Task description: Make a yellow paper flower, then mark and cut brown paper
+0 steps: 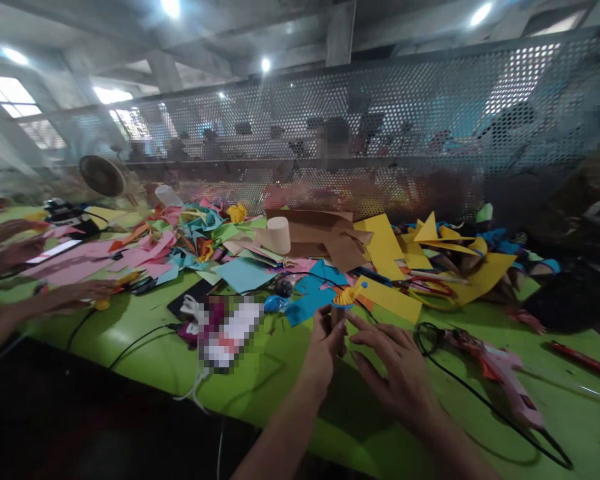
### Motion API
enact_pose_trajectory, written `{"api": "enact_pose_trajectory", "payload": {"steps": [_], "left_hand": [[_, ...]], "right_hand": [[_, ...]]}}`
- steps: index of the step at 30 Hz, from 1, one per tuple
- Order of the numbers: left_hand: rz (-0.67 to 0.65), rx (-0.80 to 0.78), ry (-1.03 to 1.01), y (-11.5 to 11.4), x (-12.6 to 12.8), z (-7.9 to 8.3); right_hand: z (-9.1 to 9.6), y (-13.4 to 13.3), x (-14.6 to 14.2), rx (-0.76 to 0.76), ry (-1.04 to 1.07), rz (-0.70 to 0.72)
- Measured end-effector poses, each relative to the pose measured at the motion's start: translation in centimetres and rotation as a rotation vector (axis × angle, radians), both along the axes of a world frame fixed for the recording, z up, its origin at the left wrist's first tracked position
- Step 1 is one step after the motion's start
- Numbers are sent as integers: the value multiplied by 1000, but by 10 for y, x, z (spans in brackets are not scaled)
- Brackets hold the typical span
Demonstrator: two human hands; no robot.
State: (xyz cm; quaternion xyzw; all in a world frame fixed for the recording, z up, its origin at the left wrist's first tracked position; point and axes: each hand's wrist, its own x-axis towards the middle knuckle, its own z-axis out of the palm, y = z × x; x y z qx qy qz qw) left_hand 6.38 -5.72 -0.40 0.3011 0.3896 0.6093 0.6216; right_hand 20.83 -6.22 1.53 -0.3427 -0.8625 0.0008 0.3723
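A small paper craft (pixel 349 296) stands upright in my left hand (pixel 326 340), whose fingers are wrapped round its brown lower part. Its top is a yellow cone with ridges, a blue tip and a blue rim. Close on its right is my right hand (pixel 393 353), palm down with fingers stretched out and apart, holding nothing; I cannot tell whether a fingertip touches the craft. Blue paper (pixel 313 297) and a yellow sheet (pixel 390 298) lie just beyond both hands.
A pink hot glue gun (pixel 513 383) with a looping black cord lies right on the green table (pixel 275 407). Coloured paper scraps (pixel 150 250) and a cream roll (pixel 279 235) are behind. A phone (pixel 233 337) lies left. Other people's hands (pixel 87 291) work far left. A perforated metal screen (pixel 405 120) stands behind.
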Motion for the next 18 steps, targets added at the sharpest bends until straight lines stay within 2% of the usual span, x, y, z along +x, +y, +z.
{"api": "enact_pose_trajectory", "payload": {"steps": [5,9,12,15,18], "left_hand": [[20,-66,-18,1,0,-1],[7,-74,-170,-2,0,0],[18,-71,-163,-2,0,0],[18,-90,-129,-2,0,0],[14,-94,-128,-2,0,-1]], "right_hand": [[-3,2,4,-321,284,54],[-8,8,6,-663,695,101],[-12,11,7,-859,983,98],[-12,13,5,-935,1107,85],[-11,13,4,-921,1135,85]]}}
